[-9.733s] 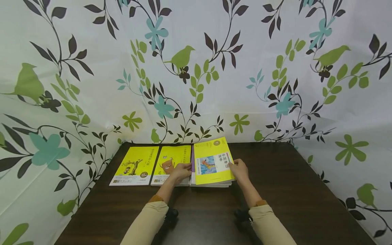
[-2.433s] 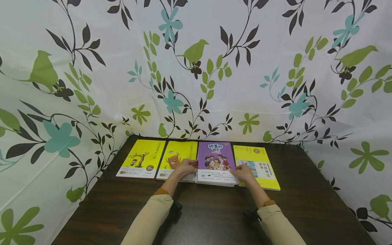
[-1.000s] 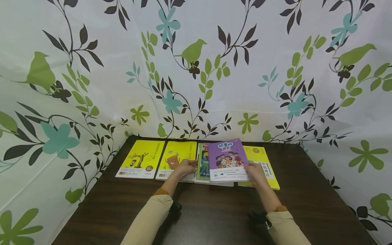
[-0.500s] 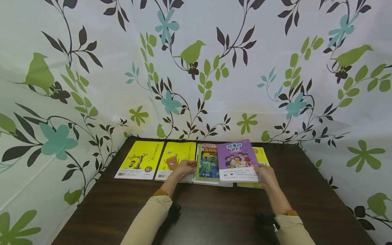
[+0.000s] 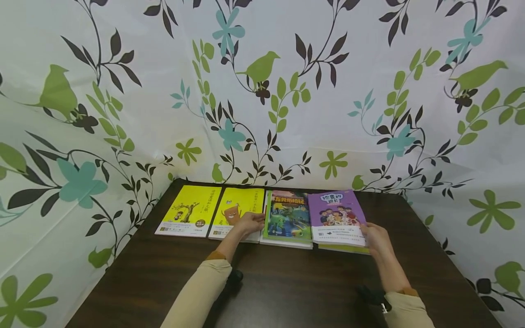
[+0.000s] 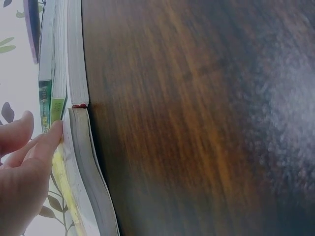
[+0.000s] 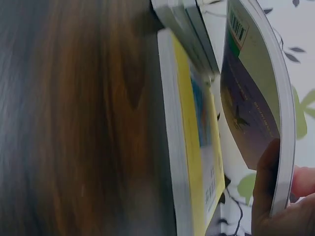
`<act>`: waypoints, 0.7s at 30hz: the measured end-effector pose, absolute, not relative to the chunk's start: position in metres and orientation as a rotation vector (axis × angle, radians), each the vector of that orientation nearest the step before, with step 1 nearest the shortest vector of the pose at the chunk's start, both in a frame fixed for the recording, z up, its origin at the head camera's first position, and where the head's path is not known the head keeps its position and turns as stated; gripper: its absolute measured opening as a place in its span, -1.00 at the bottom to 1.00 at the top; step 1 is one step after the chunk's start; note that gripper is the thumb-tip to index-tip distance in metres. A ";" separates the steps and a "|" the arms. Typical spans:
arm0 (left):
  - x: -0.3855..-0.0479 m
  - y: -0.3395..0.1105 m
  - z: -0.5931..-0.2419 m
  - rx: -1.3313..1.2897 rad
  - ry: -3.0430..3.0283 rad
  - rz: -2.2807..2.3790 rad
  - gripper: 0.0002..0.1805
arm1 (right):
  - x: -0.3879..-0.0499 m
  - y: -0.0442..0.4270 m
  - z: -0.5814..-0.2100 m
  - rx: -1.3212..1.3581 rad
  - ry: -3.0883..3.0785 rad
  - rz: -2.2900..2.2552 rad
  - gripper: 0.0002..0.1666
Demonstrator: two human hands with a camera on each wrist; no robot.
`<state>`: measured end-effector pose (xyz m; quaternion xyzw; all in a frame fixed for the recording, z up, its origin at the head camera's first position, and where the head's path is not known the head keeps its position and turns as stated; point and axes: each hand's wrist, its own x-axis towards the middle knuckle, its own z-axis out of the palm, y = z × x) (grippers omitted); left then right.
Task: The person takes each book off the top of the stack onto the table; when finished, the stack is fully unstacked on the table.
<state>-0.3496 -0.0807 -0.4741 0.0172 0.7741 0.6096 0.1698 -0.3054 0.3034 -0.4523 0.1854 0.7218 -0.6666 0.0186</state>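
Inspector: Where was the purple book [image 5: 336,221], and how was it held?

Assessor: It was raised above the right-end yellow book [image 7: 189,142], with a gap between them. The right hand [image 5: 376,239] pinched it near the lower right corner, digits on both faces.

Inspector: And the left hand [image 5: 249,224]?

Assessor: It gripped nothing. Its fingers extended to the left edge of the green book [image 5: 289,216]; firm contact could not be confirmed.

Inspector: Any hazards?

Assessor: The one-corner hold, in the assessor's judgement. The free side might have sagged, so that the book landed askew. Lowered off line, it could have nudged the yellow book.

Inspector: Obstructions?

Assessor: The green book, topping a stack, stood close by; a leftward swing might have clipped it. Beyond it lay the brick book [image 5: 231,213], partly under the left hand, then the tree book [image 5: 187,210]. A patterned cloth [image 5: 262,114] hung behind the table [image 5: 287,291].
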 end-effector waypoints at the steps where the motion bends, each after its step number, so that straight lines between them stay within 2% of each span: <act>1: -0.350 -0.081 -0.474 0.049 2.201 1.730 -0.44 | -0.304 0.307 -0.453 0.585 2.240 -2.068 -0.28; 10: -0.350 -0.082 -0.473 0.058 2.173 1.751 -0.44 | -0.297 0.347 -0.464 0.655 2.319 -2.064 -0.24; 21: -0.350 -0.084 -0.473 0.072 2.149 1.769 -0.43 | -0.295 0.375 -0.460 0.746 2.315 -2.025 -0.22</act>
